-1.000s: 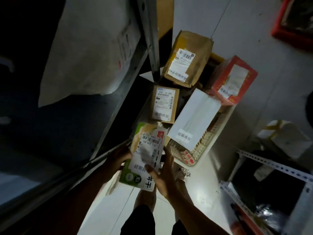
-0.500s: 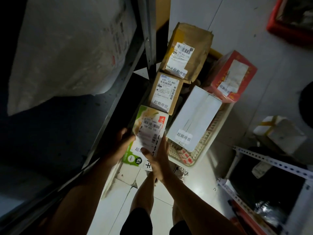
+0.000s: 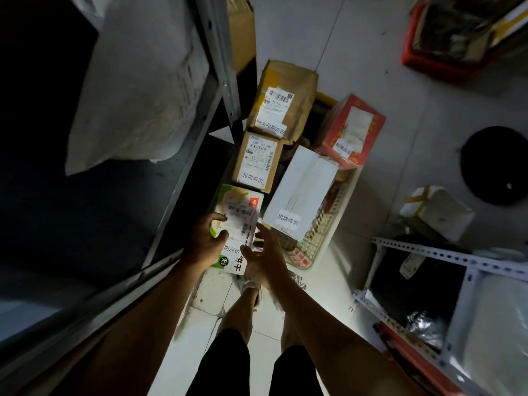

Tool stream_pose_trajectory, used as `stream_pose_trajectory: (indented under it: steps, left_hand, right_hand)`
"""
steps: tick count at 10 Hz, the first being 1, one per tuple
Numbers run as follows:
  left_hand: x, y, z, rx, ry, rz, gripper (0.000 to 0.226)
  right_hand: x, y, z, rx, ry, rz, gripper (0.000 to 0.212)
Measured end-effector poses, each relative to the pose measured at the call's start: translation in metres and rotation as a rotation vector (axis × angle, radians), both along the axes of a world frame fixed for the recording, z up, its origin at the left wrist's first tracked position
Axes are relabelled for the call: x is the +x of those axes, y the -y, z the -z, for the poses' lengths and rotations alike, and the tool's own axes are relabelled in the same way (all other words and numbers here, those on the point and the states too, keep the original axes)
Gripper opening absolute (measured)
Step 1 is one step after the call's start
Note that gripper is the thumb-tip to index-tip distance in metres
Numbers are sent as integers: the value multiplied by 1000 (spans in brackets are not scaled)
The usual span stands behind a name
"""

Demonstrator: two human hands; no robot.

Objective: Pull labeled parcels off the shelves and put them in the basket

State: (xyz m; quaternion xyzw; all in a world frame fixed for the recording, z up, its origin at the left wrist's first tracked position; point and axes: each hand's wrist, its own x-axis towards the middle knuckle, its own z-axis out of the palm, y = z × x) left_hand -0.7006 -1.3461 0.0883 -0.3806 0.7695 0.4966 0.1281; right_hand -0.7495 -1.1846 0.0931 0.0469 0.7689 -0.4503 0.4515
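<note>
A green and white labeled parcel [image 3: 238, 212] hangs at the near left end of the basket [image 3: 317, 247]. My left hand [image 3: 207, 238] grips its left edge with thumb and fingers curled round it. My right hand [image 3: 264, 257] is at its right edge with fingers spread and loosely bent; it looks just off the parcel. The basket on the floor holds a white box [image 3: 303, 190], a small brown box [image 3: 258, 161], a brown paper parcel [image 3: 283, 101] and a red box [image 3: 353, 130].
A metal shelf with a big white bag [image 3: 137, 90] runs along my left. Another shelf frame [image 3: 445, 255] stands at right. A white taped box [image 3: 437, 210], a black round object [image 3: 497, 164] and a red crate [image 3: 445, 32] lie on the tiled floor.
The green and white parcel has moved forward and down toward the basket's near end. My right hand has loosened from its edge; the left still grips it.
</note>
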Motion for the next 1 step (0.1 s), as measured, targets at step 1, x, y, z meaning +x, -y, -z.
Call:
stream_pose_trajectory:
  steps: [1]
  left_hand:
    - [-5, -8, -24, -93, -39, 49, 24]
  right_hand:
    - [-11, -6, -30, 40, -46, -13, 58]
